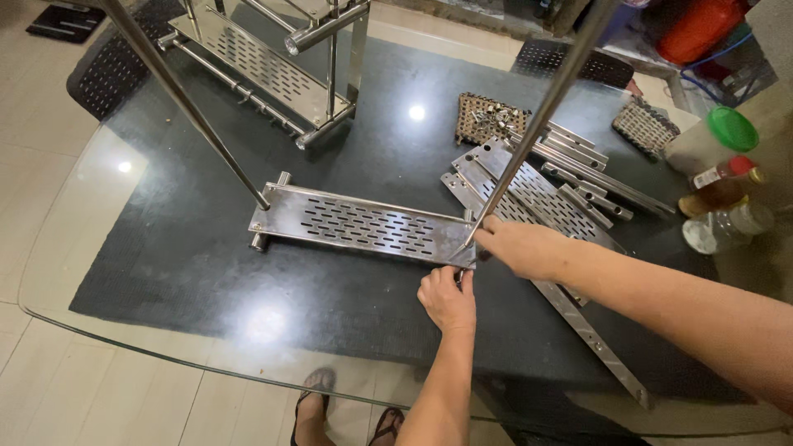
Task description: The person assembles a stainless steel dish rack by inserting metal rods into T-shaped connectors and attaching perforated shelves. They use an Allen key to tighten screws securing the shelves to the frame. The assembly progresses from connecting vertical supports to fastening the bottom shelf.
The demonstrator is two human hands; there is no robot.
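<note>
A slotted stainless steel shelf plate (363, 225) lies flat on the dark glass table. Two long steel rods rise from its ends: one (186, 99) at the left corner, one (541, 116) at the right corner. My left hand (447, 297) pinches the plate's near right corner from below, fingers closed on the edge. My right hand (520, 246) grips the foot of the right rod where it meets the plate, with a small dark thing that I cannot make out in its fingers.
An assembled steel rack (273, 62) lies at the back. More slotted plates and bars (549, 194) are piled on the right, and a long strip (595, 339) runs to the front right. Woven coasters (644, 124), bottles (723, 194) and a green-lidded container (719, 136) stand far right. Glass edge (165, 355) is near.
</note>
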